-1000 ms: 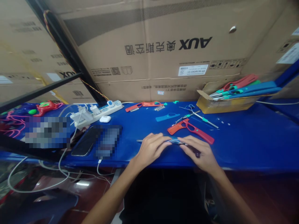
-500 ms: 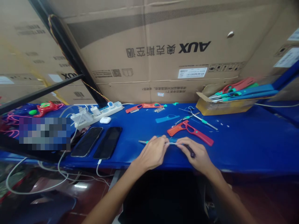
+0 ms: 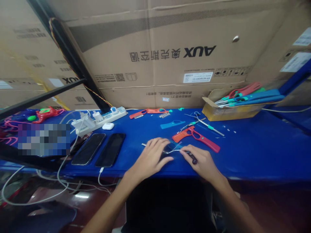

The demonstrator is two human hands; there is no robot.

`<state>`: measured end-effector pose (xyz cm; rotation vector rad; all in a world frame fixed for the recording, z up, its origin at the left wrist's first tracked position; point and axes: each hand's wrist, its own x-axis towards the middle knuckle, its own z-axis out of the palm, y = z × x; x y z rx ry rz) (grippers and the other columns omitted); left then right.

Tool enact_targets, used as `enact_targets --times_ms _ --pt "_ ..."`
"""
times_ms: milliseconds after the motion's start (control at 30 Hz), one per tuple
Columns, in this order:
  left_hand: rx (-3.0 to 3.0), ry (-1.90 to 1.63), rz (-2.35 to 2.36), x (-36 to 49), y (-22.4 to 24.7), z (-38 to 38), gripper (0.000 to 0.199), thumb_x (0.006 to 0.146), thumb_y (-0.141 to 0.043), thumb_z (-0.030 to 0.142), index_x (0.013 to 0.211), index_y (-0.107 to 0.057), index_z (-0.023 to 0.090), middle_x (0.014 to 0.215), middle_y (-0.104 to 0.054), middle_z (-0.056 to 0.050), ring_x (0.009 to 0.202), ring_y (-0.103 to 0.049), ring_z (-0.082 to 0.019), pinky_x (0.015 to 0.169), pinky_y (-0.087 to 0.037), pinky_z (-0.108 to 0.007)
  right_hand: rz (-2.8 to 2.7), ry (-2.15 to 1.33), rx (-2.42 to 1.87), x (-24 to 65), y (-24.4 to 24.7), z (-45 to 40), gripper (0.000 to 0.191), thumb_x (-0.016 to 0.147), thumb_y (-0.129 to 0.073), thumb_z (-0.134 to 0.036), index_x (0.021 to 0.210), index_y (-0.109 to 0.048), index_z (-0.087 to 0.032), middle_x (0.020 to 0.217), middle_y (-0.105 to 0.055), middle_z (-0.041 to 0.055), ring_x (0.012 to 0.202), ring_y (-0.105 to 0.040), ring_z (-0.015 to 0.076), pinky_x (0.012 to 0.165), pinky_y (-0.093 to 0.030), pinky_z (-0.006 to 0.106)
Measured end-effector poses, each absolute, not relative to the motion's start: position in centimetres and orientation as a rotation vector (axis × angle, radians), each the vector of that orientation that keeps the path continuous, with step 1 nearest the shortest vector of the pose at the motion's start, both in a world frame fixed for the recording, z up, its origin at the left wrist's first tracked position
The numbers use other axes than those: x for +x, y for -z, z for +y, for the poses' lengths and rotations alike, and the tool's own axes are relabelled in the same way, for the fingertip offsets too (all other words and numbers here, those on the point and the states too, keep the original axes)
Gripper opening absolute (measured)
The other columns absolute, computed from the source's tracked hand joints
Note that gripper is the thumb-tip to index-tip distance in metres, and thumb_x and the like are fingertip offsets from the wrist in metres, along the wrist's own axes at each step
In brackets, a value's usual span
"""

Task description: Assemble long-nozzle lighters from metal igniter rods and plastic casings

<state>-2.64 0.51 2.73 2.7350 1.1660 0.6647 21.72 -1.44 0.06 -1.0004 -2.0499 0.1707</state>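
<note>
Right hand point(image 3: 203, 163) grasps a dark-handled tool point(image 3: 194, 160) at center; left hand point(image 3: 148, 159), grip unclear, arches nearby. A slip could snag the white wire point(image 3: 174, 151).

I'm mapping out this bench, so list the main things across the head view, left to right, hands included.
Red toy → black phone → second black phone, beside it → left hand → right hand → open yellow-brown box of lighters.
</note>
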Motion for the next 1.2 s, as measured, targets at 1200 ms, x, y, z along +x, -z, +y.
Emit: enact_targets --times_ms 1200 --pt "2.746 -0.855 1.117 -1.4 -0.9 0.9 0.032 0.104 -0.049 0.040 0.119 -0.065 0.017 0.098 -0.069 -0.007 0.090 -0.061 -0.022 0.080 -0.052 -0.035 -2.034 -0.346 -0.962 21.9 -0.7 -1.5 0.010 0.099 -0.058 -0.021 0.097 -0.068 -0.021 0.083 -0.069 0.0027 0.073 -0.065 0.0148 0.069 -0.051 0.027"
